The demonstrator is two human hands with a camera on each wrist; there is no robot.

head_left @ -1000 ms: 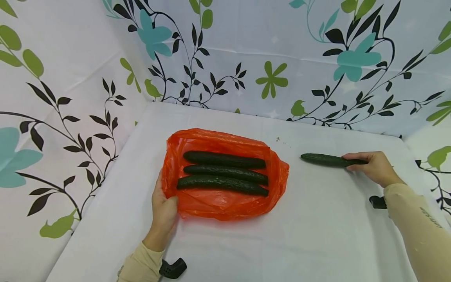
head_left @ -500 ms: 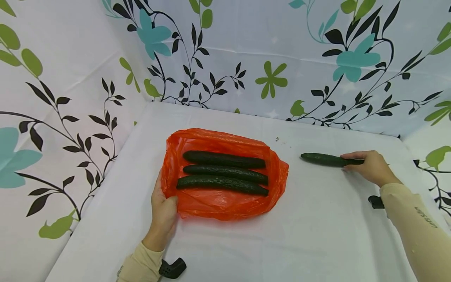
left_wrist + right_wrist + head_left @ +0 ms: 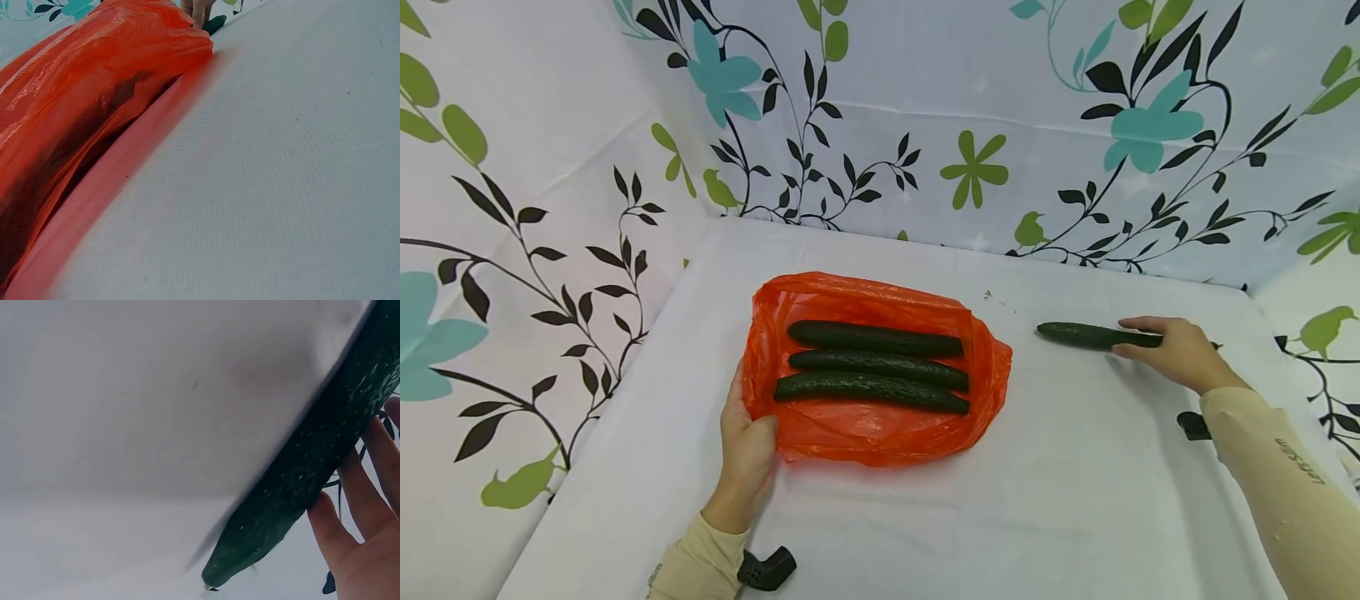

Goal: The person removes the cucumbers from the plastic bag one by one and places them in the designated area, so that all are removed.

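Note:
On the white table an orange-red plastic bag lies with its mouth gaping upward. Three dark green cucumbers rest side by side inside it, the front one nearest the person. My left hand grips the bag's left edge, thumb on the near side and the other fingers hidden behind the plastic. To the right of the bag, my right hand holds a separate cucumber between fingers and thumb, toward its right half. In the right wrist view, fingertips press along the side of this cucumber.
A white cloth covers the table. Behind it hangs a patterned curtain with leaves and flowers. Small dark specks lie beyond the bag's right end. A black device sits at the left wrist, another at the right.
My right hand has shifted left along the single cucumber, whose left tip stays nearly in place; its right tip now shows past the hand. The left hand and bag have not moved.

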